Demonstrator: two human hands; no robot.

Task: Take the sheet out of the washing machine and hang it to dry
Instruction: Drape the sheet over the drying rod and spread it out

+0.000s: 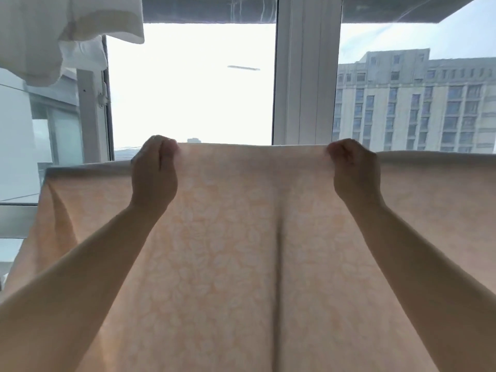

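Sheet, peach with pale floral print, hangs in front of window. My left hand and right hand each pinch its top edge. No readable writing.

The sheet filling the lower frame is thin matt cloth, peach with a pale woven-looking floral pattern, light glowing through it and one soft vertical crease near the middle. In the upper left hangs white laundry, a thicker, matt, rumpled fabric. The window frame at centre looks like smooth white plastic with a slight sheen, its glass panes clear and glossy.
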